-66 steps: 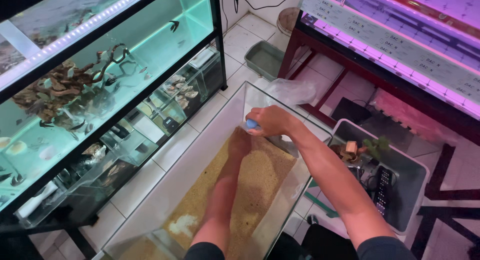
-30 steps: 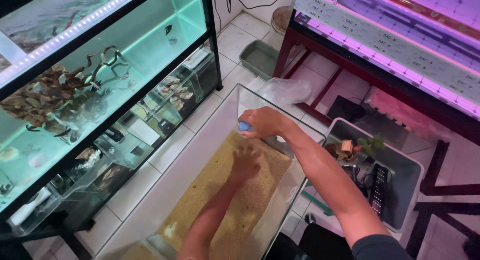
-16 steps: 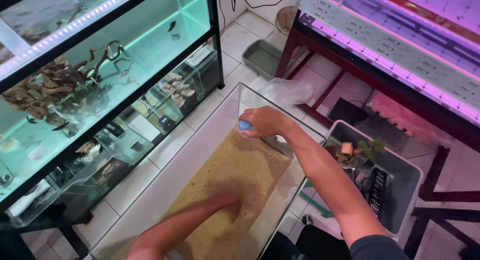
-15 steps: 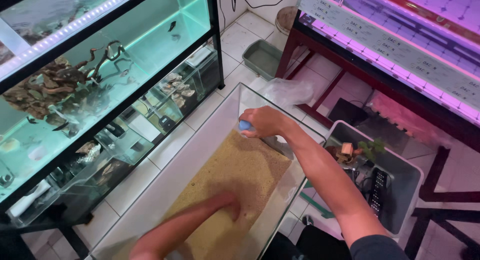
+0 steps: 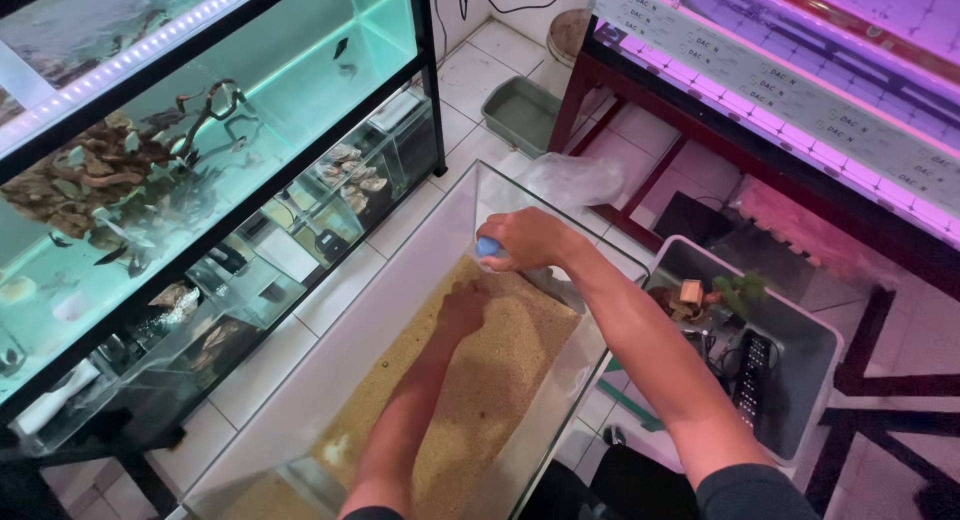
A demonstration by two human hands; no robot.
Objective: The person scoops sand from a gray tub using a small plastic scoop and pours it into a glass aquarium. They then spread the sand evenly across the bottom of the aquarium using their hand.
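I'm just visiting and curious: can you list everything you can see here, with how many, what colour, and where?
glass tank: one, clear, on the floor, centre
sand: tan layer, inside the glass tank
blue object: one, in the right hand
lit aquarium: one, teal, on the black rack, left
green tray: one, on the floor, top centre
grey tub: one, with plants and gear, right
purple-lit shelf: one, upper right
left hand: one, pressed on the sand
right hand: one, over the tank's far end
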